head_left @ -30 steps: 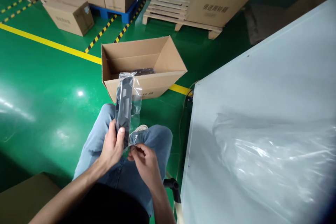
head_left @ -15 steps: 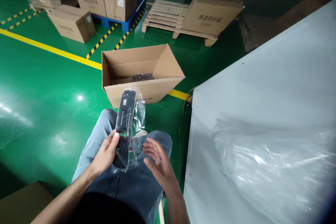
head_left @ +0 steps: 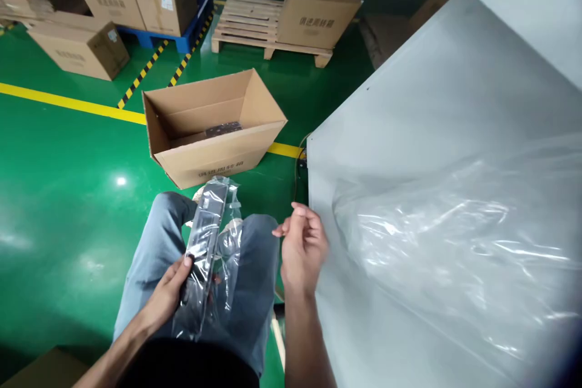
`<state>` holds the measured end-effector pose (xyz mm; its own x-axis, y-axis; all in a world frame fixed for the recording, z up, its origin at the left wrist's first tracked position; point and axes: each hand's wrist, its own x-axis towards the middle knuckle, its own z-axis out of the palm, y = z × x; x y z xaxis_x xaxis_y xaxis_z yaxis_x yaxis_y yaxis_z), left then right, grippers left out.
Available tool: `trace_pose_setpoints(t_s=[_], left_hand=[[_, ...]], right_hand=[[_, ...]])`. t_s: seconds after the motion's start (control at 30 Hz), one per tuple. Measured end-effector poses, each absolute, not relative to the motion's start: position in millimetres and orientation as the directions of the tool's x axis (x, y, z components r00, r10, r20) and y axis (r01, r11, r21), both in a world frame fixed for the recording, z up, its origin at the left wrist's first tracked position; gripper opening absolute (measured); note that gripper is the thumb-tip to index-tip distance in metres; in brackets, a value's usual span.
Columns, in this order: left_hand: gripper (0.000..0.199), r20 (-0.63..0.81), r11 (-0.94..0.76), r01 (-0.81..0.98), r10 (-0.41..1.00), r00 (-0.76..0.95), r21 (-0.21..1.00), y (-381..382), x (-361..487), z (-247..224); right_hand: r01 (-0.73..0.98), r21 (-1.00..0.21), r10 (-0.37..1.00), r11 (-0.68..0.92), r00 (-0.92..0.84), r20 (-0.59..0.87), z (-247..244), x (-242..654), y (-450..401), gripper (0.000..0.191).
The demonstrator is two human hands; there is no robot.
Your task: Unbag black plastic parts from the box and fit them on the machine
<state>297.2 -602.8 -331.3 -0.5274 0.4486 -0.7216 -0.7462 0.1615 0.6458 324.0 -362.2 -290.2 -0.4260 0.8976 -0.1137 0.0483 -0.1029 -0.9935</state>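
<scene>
A long dark flat part [head_left: 202,242] in a clear plastic bag [head_left: 231,242] lies slanted over my lap. My left hand [head_left: 170,288] grips its left edge, thumb on top and fingers underneath. The bag's loose film hangs off to the right, wrinkled and shiny. My right hand [head_left: 304,248] is apart from the part, raised beside the edge of the grey-white surface. Its fingers are curled in towards the thumb, and nothing shows between them.
Past my knees stands an open cardboard box [head_left: 218,154], a dark wrapped item [head_left: 224,128] inside. To the right, clear plastic film [head_left: 436,236] covers part of a large grey-white surface [head_left: 364,127]. Farther back are stacked cartons [head_left: 159,9] and a wooden pallet [head_left: 248,21].
My right hand has moved right and up, away from the bagged part, its fingers curling in. The part has come lower and tilted in my left hand. The view has shifted right.
</scene>
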Motion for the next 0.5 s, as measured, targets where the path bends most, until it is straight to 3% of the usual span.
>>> trace_pose_setpoints(t_s=[0.1, 0.23, 0.37, 0.5], left_hand=[[0.079, -0.685, 0.171, -0.697, 0.447, -0.575, 0.697, -602.2, 293.7, -326.8], [0.071, -0.632, 0.202, -0.628, 0.495, -0.597, 0.752, -601.9, 298.3, -323.7], [0.071, -0.664, 0.211, -0.692, 0.565, -0.490, 0.690, -610.3, 301.5, -329.5], [0.072, -0.685, 0.197, -0.781, 0.634, -0.359, 0.592, -609.6, 300.4, -336.6]], right_hand=[[0.140, -0.987, 0.800, -0.076, -0.583, -0.144, -284.4, 327.5, -369.8, 0.062], [0.187, -0.981, 0.750, -0.052, -0.641, -0.162, -283.2, 324.6, -379.4, 0.047], [0.161, -0.975, 0.787, -0.156, -0.576, -0.221, -290.3, 324.5, -376.6, 0.048], [0.006, -0.959, 0.802, -0.282, -0.548, -0.239, -289.4, 329.3, -379.2, 0.049]])
